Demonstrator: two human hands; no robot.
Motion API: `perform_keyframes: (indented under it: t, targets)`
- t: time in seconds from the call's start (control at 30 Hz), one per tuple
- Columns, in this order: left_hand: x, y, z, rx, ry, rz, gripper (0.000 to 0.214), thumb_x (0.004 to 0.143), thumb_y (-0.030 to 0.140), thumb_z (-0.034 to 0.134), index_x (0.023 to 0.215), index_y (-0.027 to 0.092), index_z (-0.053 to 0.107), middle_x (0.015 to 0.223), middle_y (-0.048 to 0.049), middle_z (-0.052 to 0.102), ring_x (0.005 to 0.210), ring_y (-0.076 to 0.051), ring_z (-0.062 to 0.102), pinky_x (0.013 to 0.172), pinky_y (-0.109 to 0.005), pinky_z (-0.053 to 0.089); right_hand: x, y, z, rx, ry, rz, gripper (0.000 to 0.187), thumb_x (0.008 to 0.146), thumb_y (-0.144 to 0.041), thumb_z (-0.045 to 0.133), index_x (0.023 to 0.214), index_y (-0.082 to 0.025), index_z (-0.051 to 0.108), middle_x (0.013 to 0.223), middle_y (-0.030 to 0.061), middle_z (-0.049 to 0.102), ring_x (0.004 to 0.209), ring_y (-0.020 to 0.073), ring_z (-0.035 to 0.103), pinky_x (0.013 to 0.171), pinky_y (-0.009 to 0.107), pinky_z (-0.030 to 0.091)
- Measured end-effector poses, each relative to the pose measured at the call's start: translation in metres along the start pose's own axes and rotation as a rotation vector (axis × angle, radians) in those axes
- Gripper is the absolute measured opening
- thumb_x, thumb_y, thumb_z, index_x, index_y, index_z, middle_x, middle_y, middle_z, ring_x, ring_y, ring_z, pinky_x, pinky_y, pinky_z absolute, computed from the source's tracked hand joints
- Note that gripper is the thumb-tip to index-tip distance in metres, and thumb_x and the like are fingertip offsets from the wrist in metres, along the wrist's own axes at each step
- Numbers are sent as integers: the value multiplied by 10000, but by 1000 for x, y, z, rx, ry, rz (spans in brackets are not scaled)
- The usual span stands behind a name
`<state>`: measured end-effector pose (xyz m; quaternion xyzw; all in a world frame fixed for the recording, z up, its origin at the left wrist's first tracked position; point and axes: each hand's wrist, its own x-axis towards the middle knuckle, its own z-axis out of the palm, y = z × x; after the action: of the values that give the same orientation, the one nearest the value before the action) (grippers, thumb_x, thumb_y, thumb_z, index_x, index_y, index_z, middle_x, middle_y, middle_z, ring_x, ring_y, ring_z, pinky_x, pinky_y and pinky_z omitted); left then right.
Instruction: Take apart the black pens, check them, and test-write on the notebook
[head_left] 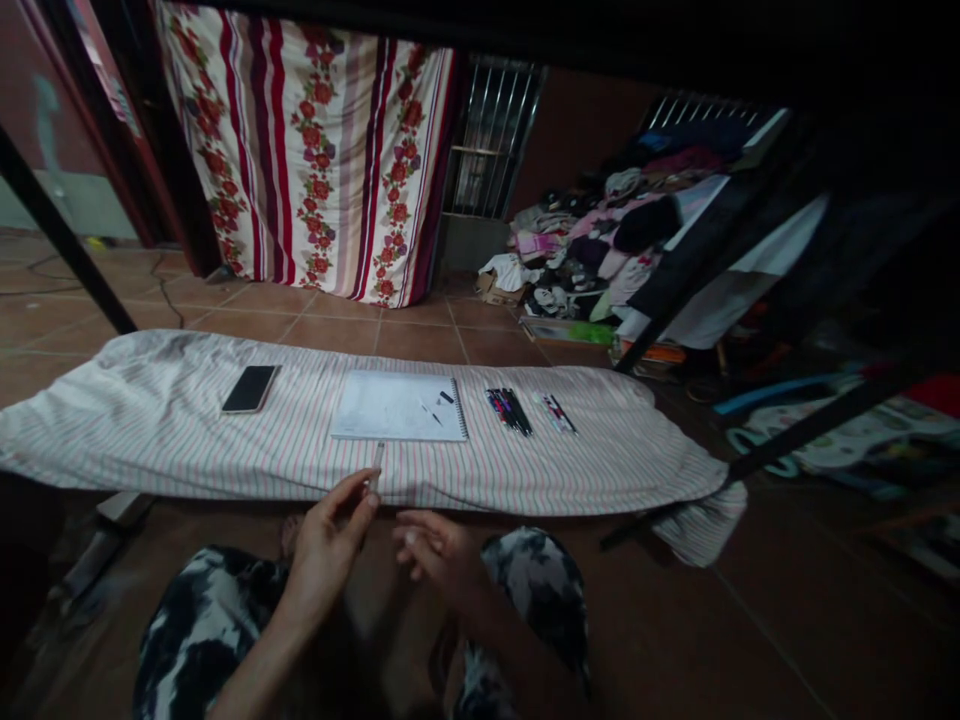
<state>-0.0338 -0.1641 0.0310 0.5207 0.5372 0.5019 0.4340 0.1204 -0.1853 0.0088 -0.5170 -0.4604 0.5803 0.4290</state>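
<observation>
My left hand [330, 535] pinches a slim, pale, see-through object [379, 456] between thumb and fingertips; its exact kind is too small to make out. Just to the right, my right hand [442, 560] hovers with loosely bent fingers and nothing visible in them. Beyond both hands a spiral sketchpad [390, 405] lies on the striped cloth [585, 470]. On its page rest a thin pen-like piece [432, 412] and a small dark piece [447, 397]. Several pens [510, 410] lie in a bunch right of the pad, beside a smaller group of slim pieces [556, 411].
A dark-screened phone [251, 389] lies on the cloth left of the pad. My knees [536, 590] in patterned trousers are below the cloth's near edge. Dark slanted poles [67, 235] stand at both sides. Behind are a floral curtain [315, 150] and heaped clothes [600, 230].
</observation>
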Motion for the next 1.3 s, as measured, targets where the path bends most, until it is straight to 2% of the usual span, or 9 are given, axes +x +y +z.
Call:
perform_keyframes:
  t: [0.17, 0.3, 0.4, 0.5, 0.63, 0.87, 0.97, 1.1, 1.3]
  targets:
    - [61, -26, 8, 317, -25, 263, 320, 782, 342, 527, 1035, 189, 649, 864, -55, 658, 801, -196, 602, 745, -342, 490, 79, 2, -49, -131, 153, -72, 344, 682, -379, 586, 932, -145, 627, 694, 37, 637, 592, 133, 574, 510, 237, 436]
    - [108, -39, 20, 699, -21, 421, 302, 807, 210, 475, 1051, 181, 650, 899, -82, 646, 882, -238, 564, 793, -381, 469, 134, -4, -82, -328, 262, -146, 285, 739, -310, 516, 954, -165, 633, 735, 28, 652, 562, 116, 562, 526, 235, 439]
    - [138, -47, 28, 929, -32, 470, 309, 809, 147, 457, 1041, 187, 658, 916, -92, 644, 895, -251, 548, 784, -374, 471, 165, -14, -96, -561, 369, -206, 232, 750, -233, 492, 906, -180, 657, 774, 37, 672, 676, 144, 605, 604, 245, 454]
    - [159, -53, 36, 1074, -50, 524, 308, 820, 130, 447, 1029, 199, 662, 902, -91, 643, 896, -255, 540, 760, -363, 477, 187, -22, -100, -741, 397, -188, 220, 753, -191, 490, 880, -193, 670, 811, 40, 689, 719, 152, 623, 657, 250, 453]
    - [174, -61, 42, 1162, -59, 584, 304, 825, 118, 444, 1017, 210, 661, 895, -86, 634, 903, -253, 528, 730, -342, 475, 203, -17, -98, -925, 403, -185, 187, 751, -205, 530, 869, -214, 674, 860, 34, 696, 762, 162, 632, 708, 259, 445]
    - [187, -74, 49, 1164, -146, 594, 305, 815, 116, 460, 1030, 208, 655, 899, -85, 622, 910, -249, 514, 735, -339, 475, 212, -2, -98, -1135, 443, -344, 172, 789, -202, 508, 870, -204, 660, 829, 26, 667, 776, 145, 610, 730, 230, 415]
    - [190, -76, 49, 1151, -157, 601, 304, 826, 119, 439, 1024, 204, 653, 895, -90, 620, 902, -246, 514, 726, -343, 480, 211, -4, -100, -1175, 449, -298, 138, 789, -221, 540, 865, -198, 653, 837, 33, 663, 772, 150, 606, 707, 237, 407]
    - [192, -77, 51, 1145, -179, 618, 305, 835, 124, 422, 1029, 199, 645, 892, -94, 616, 892, -243, 510, 719, -341, 481, 209, -5, -102, -1211, 382, -230, 108, 789, -259, 583, 841, -187, 643, 836, 56, 656, 788, 174, 605, 698, 257, 400]
    - [193, -79, 56, 1154, -218, 628, 305, 818, 106, 437, 1018, 211, 642, 876, -91, 610, 886, -246, 508, 705, -343, 477, 212, 3, -102, -1202, 335, -212, 60, 793, -246, 582, 795, -192, 609, 823, 59, 645, 775, 178, 597, 676, 265, 389]
